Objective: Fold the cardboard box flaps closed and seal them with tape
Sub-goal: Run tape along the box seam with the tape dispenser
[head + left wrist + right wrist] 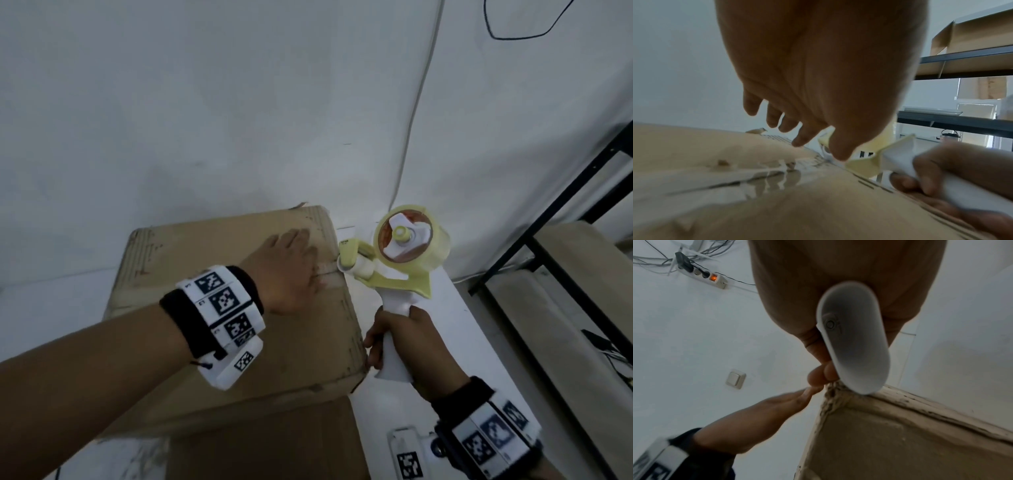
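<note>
Cardboard box (212, 346) sits on white surface (452, 308) against white wall (205, 102).

A white surface (459, 308) meets the pale wall at the back; whether it is a floor or a tabletop cannot be told. The closed cardboard box (191, 246) stands directly on it, close to the wall, with bare white surface showing to its left and right. A darker sheet of cardboard (267, 445) lies at the box's near side. To the right stands a black-framed shelf unit (962, 56) with wooden boards; an open cardboard carton (978, 37) rests on its upper board.
</note>
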